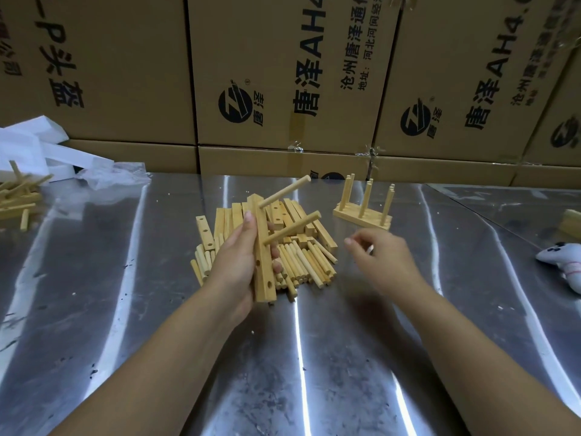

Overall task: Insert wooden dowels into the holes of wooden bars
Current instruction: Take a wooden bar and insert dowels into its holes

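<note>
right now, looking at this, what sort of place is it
Probably a warehouse or small workshop: stacked printed cardboard boxes behind, a sheet-metal table, and a pile of wooden dowels for hand assembly, with the left hand holding a bar.

The near table (283,357) lay open between and outside both forearms — broad room to pass. Mid-table the heap of bars and dowels (308,265) filled the centre; above it the bar (264,272) gripped by the left hand (239,256) thrust two dowels (292,228) rightward. A finished bar (364,215) with upright dowels stood just right; cardboard boxes (283,73) walled the far edge.
</note>
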